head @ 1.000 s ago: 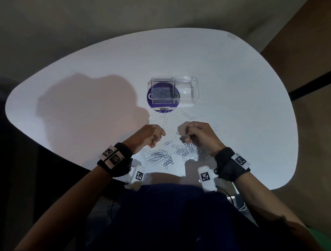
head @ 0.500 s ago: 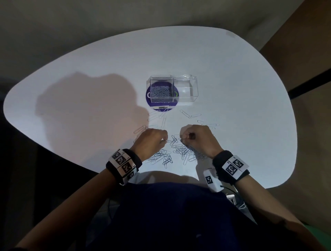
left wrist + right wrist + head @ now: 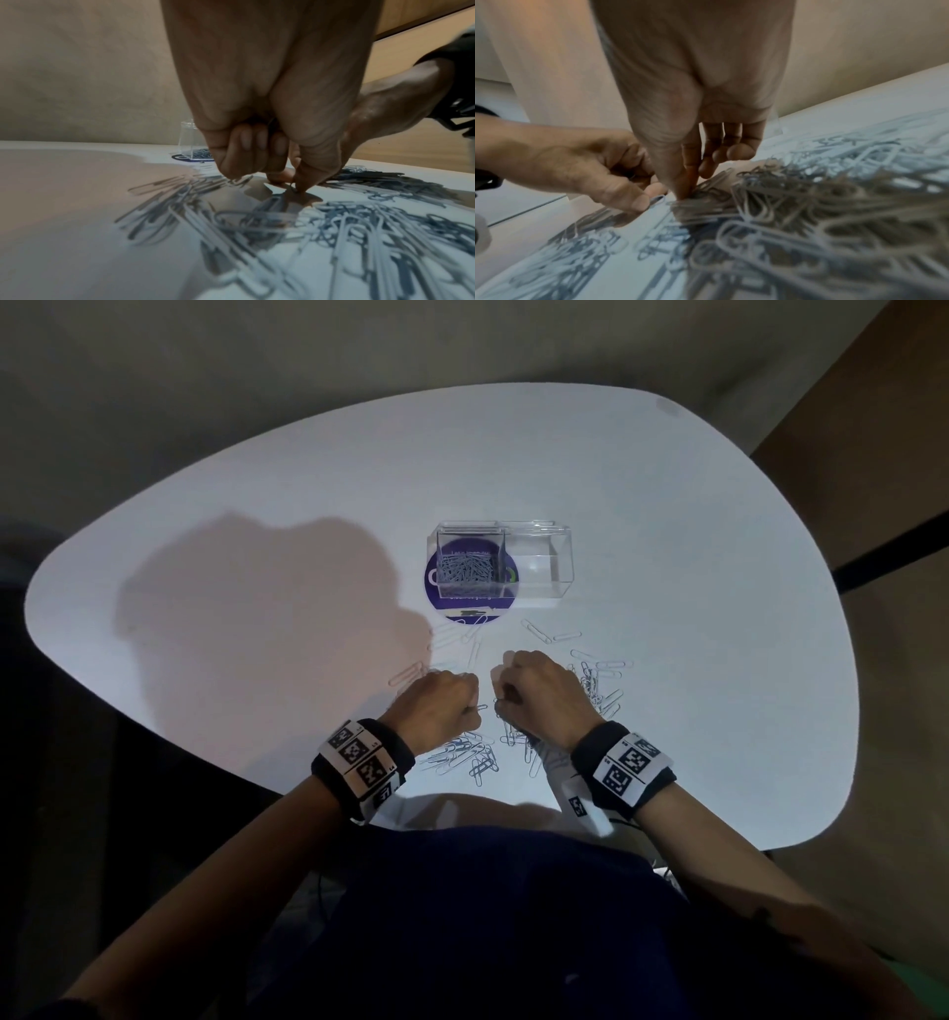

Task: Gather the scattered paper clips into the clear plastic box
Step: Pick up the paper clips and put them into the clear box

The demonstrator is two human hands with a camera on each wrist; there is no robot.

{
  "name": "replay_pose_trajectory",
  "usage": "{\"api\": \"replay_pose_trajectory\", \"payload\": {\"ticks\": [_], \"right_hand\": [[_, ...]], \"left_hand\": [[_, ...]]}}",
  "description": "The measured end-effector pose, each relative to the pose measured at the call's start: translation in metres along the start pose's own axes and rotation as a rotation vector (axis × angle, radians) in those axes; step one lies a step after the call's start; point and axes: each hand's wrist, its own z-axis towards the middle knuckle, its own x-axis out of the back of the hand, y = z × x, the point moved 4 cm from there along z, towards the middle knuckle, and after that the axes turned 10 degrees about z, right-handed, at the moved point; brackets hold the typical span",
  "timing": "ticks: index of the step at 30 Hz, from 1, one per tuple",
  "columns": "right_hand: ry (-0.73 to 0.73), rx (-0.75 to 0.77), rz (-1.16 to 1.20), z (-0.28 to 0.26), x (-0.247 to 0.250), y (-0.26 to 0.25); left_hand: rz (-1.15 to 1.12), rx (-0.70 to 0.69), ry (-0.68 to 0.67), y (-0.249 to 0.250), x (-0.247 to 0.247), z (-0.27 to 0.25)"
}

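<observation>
The clear plastic box point(image 3: 536, 567) stands mid-table, and its left compartment holds a heap of paper clips point(image 3: 467, 570). Scattered paper clips point(image 3: 462, 755) lie near the front edge, with more point(image 3: 598, 685) to the right. My left hand point(image 3: 470, 708) has its fingers curled, and thumb and forefinger pinch a paper clip point(image 3: 293, 187) down at the table. My right hand point(image 3: 500, 706) sits close beside it, thumb and forefinger pinching into the clip pile point(image 3: 706, 194). The left hand point(image 3: 649, 200) also shows in the right wrist view with a clip point(image 3: 657, 199) at its fingertips.
A round purple disc point(image 3: 472, 611) lies under the box's left half. The white table point(image 3: 257, 531) has a curved front edge just behind my wrists. A few single clips point(image 3: 549, 634) lie between the hands and the box. My shadow covers the table's left side.
The hands have drawn closer together over the pile. The right hand has shifted left, uncovering clips on its right. Both stay pinched low at the table.
</observation>
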Motion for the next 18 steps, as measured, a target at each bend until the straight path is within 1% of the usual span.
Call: {"api": "replay_pose_trajectory", "payload": {"ticks": [3, 5, 6, 8, 9, 10, 12, 14, 16, 18], "right_hand": [[-0.031, 0.019, -0.057, 0.006, -0.002, 0.003], [0.004, 0.029, -0.003, 0.005, 0.002, 0.005], [0.036, 0.02, 0.085, 0.004, 0.007, 0.005], [0.103, -0.069, 0.377, -0.001, 0.017, 0.011], [0.129, -0.133, 0.532, -0.003, 0.022, 0.014], [0.154, -0.18, 0.666, -0.006, 0.025, 0.016], [0.174, -0.231, 0.887, -0.01, 0.028, 0.017], [0.109, -0.287, 1.102, -0.011, 0.024, 0.013], [0.015, -0.332, 1.155, -0.012, 0.018, 0.006], [-0.056, -0.317, 1.097, -0.014, 0.012, 0.0]], "left_hand": [[-0.137, 0.059, 0.045, -0.006, 0.009, -0.003], [-0.313, 0.121, 0.019, -0.014, 0.017, -0.006], [-0.464, 0.143, -0.021, -0.019, 0.019, -0.008], [-0.876, 0.179, -0.122, -0.025, 0.02, -0.012], [-1.041, 0.202, -0.158, -0.028, 0.019, -0.014], [-1.141, 0.217, -0.173, -0.031, 0.017, -0.016], [-1.22, 0.237, -0.173, -0.034, 0.016, -0.018], [-1.264, 0.268, -0.172, -0.036, 0.013, -0.02], [-1.227, 0.286, -0.189, -0.037, 0.01, -0.023], [-1.185, 0.274, -0.214, -0.036, 0.007, -0.026]]}}
